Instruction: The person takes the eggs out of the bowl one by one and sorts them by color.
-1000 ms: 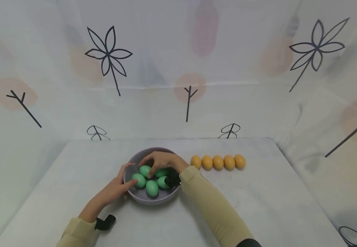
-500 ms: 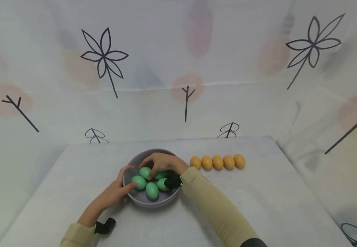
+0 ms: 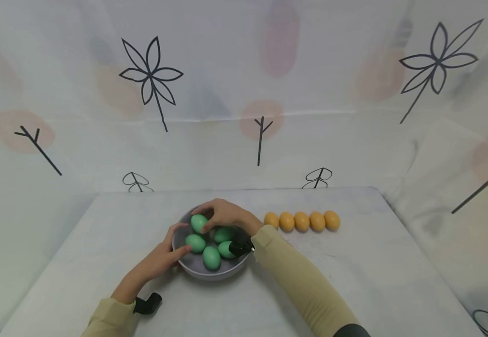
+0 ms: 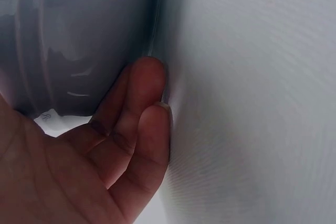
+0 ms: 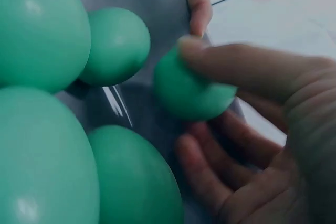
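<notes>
At the far left of the bowl (image 3: 212, 277), my right grip (image 3: 227, 213) pinches one green egg (image 3: 199, 223) between thumb and fingers; its long axis seems to slant from far left to near right, and I cannot tell whether it is clear of the bowl's floor. The row of yellow eggs (image 3: 301, 221) lies well to the right of that egg, beyond my right wrist, and my right sleeve (image 3: 303, 281) passes just beside the row's left end, so my right arm is much the nearer. My left grip (image 3: 159, 260) clasps the bowl's left wall, thumb over the rim beside or touching another egg (image 3: 195, 242), fingers against the outside. Counted: five green eggs, the pinched one and four more inside the bowl; five yellow, side by side on the table (image 3: 353, 281); one bowl.
</notes>
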The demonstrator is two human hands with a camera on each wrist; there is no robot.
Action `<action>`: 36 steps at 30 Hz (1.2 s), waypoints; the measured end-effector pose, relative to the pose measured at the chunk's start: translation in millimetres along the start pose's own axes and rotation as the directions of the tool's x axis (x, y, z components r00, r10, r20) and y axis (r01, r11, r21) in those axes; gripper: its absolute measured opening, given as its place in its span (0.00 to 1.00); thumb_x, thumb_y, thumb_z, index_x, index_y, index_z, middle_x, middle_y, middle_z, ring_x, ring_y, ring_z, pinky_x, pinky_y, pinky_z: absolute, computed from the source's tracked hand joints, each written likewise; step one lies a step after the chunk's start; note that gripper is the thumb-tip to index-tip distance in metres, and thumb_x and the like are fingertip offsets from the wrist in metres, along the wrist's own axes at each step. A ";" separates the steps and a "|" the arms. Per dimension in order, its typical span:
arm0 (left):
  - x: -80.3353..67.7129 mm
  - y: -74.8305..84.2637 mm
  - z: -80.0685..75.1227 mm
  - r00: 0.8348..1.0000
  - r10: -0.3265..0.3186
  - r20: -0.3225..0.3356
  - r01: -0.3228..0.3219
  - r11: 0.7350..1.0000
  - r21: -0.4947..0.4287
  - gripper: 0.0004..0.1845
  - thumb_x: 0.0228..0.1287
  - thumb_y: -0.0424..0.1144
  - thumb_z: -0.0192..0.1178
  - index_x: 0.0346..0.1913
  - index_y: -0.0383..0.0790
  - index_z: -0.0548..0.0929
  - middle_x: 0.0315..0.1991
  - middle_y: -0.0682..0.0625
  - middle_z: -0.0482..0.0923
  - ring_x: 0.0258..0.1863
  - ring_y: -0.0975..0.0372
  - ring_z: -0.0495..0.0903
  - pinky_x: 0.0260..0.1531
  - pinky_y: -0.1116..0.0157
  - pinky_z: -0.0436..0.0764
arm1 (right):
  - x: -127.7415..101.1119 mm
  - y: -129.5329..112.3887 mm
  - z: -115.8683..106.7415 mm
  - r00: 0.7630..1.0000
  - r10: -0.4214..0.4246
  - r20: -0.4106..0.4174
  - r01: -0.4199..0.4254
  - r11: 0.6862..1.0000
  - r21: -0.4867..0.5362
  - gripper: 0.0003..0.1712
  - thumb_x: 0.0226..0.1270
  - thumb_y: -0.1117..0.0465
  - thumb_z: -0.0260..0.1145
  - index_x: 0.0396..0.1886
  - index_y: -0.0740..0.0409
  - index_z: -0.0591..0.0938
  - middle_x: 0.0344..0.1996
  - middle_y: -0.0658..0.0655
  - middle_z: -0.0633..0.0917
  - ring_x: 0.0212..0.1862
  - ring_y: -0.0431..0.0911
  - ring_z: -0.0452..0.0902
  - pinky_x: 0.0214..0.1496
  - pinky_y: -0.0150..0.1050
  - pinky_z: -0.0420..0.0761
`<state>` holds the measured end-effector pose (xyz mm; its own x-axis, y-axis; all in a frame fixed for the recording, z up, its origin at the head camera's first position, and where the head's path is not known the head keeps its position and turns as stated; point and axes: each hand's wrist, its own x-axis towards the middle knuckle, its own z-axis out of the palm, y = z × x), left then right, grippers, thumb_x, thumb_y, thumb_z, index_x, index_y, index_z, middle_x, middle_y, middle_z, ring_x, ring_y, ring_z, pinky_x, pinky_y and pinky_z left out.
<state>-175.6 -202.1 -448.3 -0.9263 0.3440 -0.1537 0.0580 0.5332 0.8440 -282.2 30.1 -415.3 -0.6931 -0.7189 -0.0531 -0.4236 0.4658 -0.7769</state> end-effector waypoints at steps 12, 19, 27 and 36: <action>3.2 -0.7 -2.7 0.999 -0.030 0.011 0.030 0.999 0.012 0.34 0.74 0.51 0.55 0.74 0.59 0.49 0.46 0.38 0.71 0.27 0.56 0.70 0.31 0.60 0.72 | -15.9 -23.9 -21.4 0.997 -0.076 -0.014 0.077 0.992 0.101 0.33 0.57 0.56 0.78 0.64 0.51 0.80 0.53 0.41 0.83 0.55 0.38 0.78 0.56 0.37 0.74; 3.7 -2.7 -3.0 0.999 -0.033 0.025 0.033 0.999 0.012 0.35 0.74 0.52 0.55 0.74 0.59 0.49 0.26 0.48 0.67 0.25 0.58 0.70 0.30 0.61 0.71 | -32.9 -27.8 -24.3 0.992 -0.114 -0.056 0.117 0.992 0.054 0.32 0.59 0.54 0.76 0.64 0.51 0.80 0.54 0.43 0.82 0.54 0.39 0.78 0.57 0.39 0.75; 1.1 -3.7 -2.8 0.999 -0.013 0.034 0.013 1.000 0.005 0.35 0.73 0.52 0.55 0.74 0.58 0.48 0.22 0.49 0.66 0.24 0.58 0.70 0.30 0.62 0.71 | -58.3 -29.6 -17.3 0.982 -0.078 -0.171 0.094 0.992 0.085 0.33 0.59 0.52 0.76 0.64 0.53 0.79 0.54 0.46 0.82 0.54 0.41 0.78 0.57 0.44 0.75; 0.4 -2.9 -2.0 1.000 -0.018 0.014 0.018 1.000 0.010 0.36 0.72 0.53 0.57 0.74 0.59 0.49 0.25 0.47 0.69 0.25 0.57 0.70 0.29 0.61 0.71 | -98.1 -21.6 -20.4 0.964 -0.014 -0.266 0.074 0.973 0.216 0.34 0.59 0.57 0.77 0.65 0.56 0.77 0.57 0.53 0.80 0.56 0.49 0.77 0.57 0.44 0.77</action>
<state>-176.9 -205.0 -449.8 -0.9218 0.3455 -0.1760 0.0452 0.5465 0.8362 -216.9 101.1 -380.5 -0.8173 -0.5620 0.1270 -0.3375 0.2884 -0.8961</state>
